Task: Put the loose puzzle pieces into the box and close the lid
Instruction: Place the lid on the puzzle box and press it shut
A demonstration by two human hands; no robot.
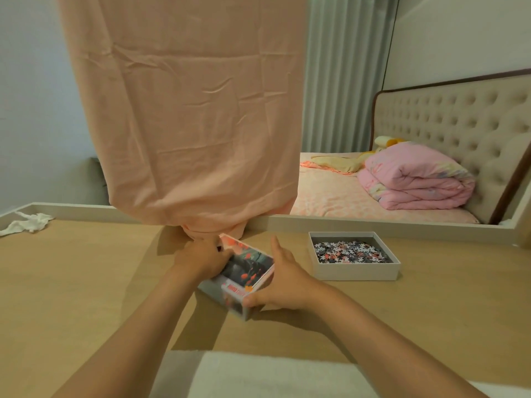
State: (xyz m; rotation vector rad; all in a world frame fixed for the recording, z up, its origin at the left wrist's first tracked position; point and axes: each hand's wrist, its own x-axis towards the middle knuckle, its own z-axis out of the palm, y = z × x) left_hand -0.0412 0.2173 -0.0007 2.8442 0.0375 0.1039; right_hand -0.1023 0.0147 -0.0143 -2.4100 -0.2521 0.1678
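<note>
The printed lid [247, 268], showing a dark scene with red shapes, is tilted and lifted slightly off the wooden table [86, 282] at centre. My left hand [201, 258] grips its far left edge. My right hand [280, 278] holds its right side, thumb on the near corner. To the right sits the open white box [355, 271], holding several loose puzzle pieces [349, 251]. I see no loose pieces on the table.
A peach cloth [186, 110] hangs down to the table just behind the lid. A crumpled white cloth [27, 224] lies at the far left. A white ledge [373, 224] borders the table's back, with a mirror showing a bed behind it.
</note>
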